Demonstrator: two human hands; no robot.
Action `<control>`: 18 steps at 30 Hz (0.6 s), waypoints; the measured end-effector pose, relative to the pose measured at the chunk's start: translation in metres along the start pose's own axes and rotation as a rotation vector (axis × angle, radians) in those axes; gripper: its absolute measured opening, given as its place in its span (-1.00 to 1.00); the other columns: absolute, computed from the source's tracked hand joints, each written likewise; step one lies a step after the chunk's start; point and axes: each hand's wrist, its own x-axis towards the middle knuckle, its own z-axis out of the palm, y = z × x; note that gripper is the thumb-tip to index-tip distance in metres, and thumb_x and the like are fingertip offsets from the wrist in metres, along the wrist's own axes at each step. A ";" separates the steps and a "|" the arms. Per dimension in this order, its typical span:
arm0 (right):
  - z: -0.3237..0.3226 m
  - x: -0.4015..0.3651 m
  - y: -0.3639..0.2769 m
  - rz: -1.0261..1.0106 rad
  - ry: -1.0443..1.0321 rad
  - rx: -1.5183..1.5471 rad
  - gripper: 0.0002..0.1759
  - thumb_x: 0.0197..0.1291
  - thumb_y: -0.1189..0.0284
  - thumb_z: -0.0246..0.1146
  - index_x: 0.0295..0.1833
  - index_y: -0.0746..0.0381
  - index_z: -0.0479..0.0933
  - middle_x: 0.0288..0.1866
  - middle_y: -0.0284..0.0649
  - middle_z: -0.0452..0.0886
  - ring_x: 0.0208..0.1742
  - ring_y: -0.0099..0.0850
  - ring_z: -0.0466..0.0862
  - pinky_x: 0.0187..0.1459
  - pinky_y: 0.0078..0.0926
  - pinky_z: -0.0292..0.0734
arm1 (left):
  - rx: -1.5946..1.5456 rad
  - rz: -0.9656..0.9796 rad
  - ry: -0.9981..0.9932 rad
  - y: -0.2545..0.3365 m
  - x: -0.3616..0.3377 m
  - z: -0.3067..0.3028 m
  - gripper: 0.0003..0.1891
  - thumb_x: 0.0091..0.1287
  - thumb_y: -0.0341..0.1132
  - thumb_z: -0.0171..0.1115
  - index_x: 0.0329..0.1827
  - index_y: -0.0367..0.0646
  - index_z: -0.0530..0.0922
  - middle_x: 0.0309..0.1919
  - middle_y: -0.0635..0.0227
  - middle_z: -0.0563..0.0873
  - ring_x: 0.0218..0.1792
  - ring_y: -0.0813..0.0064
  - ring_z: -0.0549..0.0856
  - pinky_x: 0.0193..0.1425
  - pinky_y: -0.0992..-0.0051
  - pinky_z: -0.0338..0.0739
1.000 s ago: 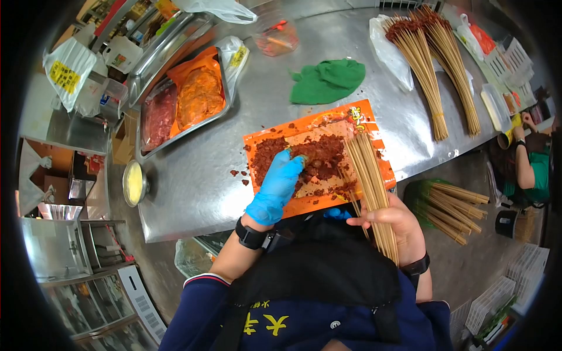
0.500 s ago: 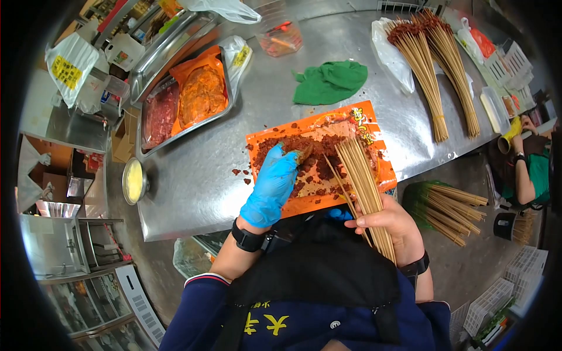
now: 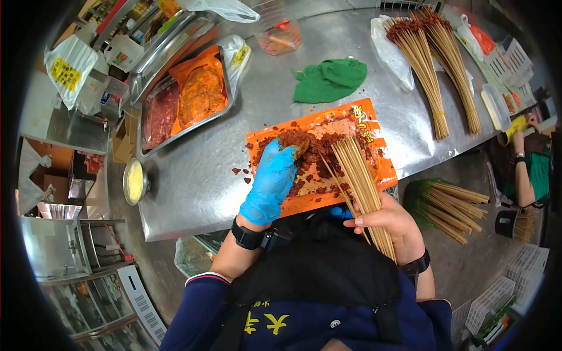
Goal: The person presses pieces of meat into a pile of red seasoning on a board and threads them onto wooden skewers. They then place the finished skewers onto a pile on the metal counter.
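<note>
My left hand (image 3: 270, 181), in a blue glove, has its smeared fingers curled on a clump of red seasoned meat (image 3: 294, 139). Under it lies an orange plastic bag (image 3: 383, 167) spread flat, with dark red crumbly meat scattered over it. My right hand (image 3: 393, 223) is bare and wrapped round a bundle of bamboo skewers (image 3: 364, 187). The skewers' upper ends reach over the meat, and one thin skewer (image 3: 336, 181) stands apart on the left of the bundle.
A green cloth (image 3: 329, 81) lies behind the bag. Meat fills a metal tray (image 3: 230, 96) at left, near a bowl of yellow stuff (image 3: 134, 181). Loaded skewers (image 3: 430, 82) lie at back right; more skewers (image 3: 448, 205) stand below the table edge. A co-worker's arm (image 3: 521, 169) shows at right.
My left hand has turned and drawn slightly left, its fingers now lifted with a clump of meat. My right hand and the skewer bundle stay almost in place.
</note>
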 end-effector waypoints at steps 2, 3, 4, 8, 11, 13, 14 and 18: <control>0.001 0.000 -0.001 0.005 0.006 -0.004 -0.63 -0.16 0.60 0.35 -0.20 0.33 0.39 -0.40 -0.29 0.47 -0.49 -0.43 0.61 -0.11 -0.41 0.56 | 0.005 0.005 -0.001 -0.006 0.003 -0.006 -0.70 0.29 -0.42 -0.01 0.06 -0.30 0.43 -0.10 0.31 0.61 -0.12 0.51 0.61 -0.07 0.54 0.52; 0.001 0.001 -0.002 -0.005 -0.007 0.000 -0.63 -0.16 0.60 0.36 -0.20 0.32 0.39 -0.40 -0.29 0.47 -0.50 -0.44 0.61 -0.08 -0.40 0.56 | 0.011 0.011 -0.001 -0.007 0.003 -0.007 -0.73 0.27 -0.46 0.01 0.03 -0.31 0.46 -0.11 0.28 0.62 -0.12 0.47 0.63 -0.04 0.50 0.53; 0.002 0.002 -0.002 -0.015 -0.020 0.004 -0.64 -0.16 0.60 0.36 -0.20 0.32 0.39 -0.41 -0.29 0.47 -0.50 -0.44 0.61 -0.06 -0.38 0.55 | 0.011 0.010 0.000 -0.007 0.003 -0.007 -0.73 0.27 -0.46 0.01 0.03 -0.31 0.46 -0.11 0.28 0.62 -0.12 0.47 0.63 -0.04 0.50 0.53; 0.000 0.004 0.001 -0.012 -0.029 0.006 -0.64 -0.16 0.60 0.35 -0.20 0.32 0.39 -0.41 -0.29 0.47 -0.51 -0.44 0.61 -0.06 -0.38 0.55 | 0.038 0.060 -0.052 -0.008 0.002 -0.005 -0.70 0.24 -0.48 0.03 0.03 -0.36 0.45 -0.11 0.27 0.62 -0.14 0.48 0.63 -0.01 0.49 0.52; 0.001 0.003 0.000 -0.006 -0.010 0.014 -0.63 -0.17 0.58 0.36 -0.20 0.33 0.39 -0.40 -0.29 0.47 -0.51 -0.44 0.60 -0.08 -0.39 0.56 | 0.083 0.070 -0.054 -0.006 0.001 -0.004 -0.68 0.21 -0.47 0.04 0.03 -0.38 0.45 -0.11 0.26 0.62 -0.13 0.48 0.63 0.01 0.49 0.51; -0.003 0.005 0.003 -0.004 0.004 0.015 -0.60 -0.19 0.58 0.36 -0.18 0.33 0.40 -0.37 -0.30 0.46 -0.47 -0.43 0.61 -0.16 -0.44 0.58 | 0.136 0.061 -0.089 0.001 -0.001 0.000 -0.67 0.20 -0.47 0.05 0.04 -0.39 0.45 -0.11 0.26 0.62 -0.12 0.49 0.63 0.02 0.49 0.51; -0.003 0.005 0.003 -0.004 0.005 0.015 -0.60 -0.19 0.58 0.36 -0.18 0.33 0.40 -0.37 -0.30 0.46 -0.47 -0.43 0.61 -0.16 -0.44 0.58 | 0.208 0.090 -0.120 0.007 -0.003 0.004 -0.65 0.18 -0.47 0.06 0.05 -0.39 0.44 -0.10 0.26 0.63 -0.12 0.50 0.62 0.02 0.49 0.51; 0.001 0.002 -0.001 -0.007 0.019 0.029 -0.57 -0.22 0.58 0.36 -0.14 0.34 0.40 -0.34 -0.30 0.44 -0.41 -0.41 0.62 -0.28 -0.51 0.60 | 0.460 0.096 -0.153 0.016 -0.008 0.011 -0.59 0.13 -0.45 0.09 0.08 -0.40 0.43 -0.07 0.25 0.62 -0.10 0.54 0.60 0.02 0.50 0.49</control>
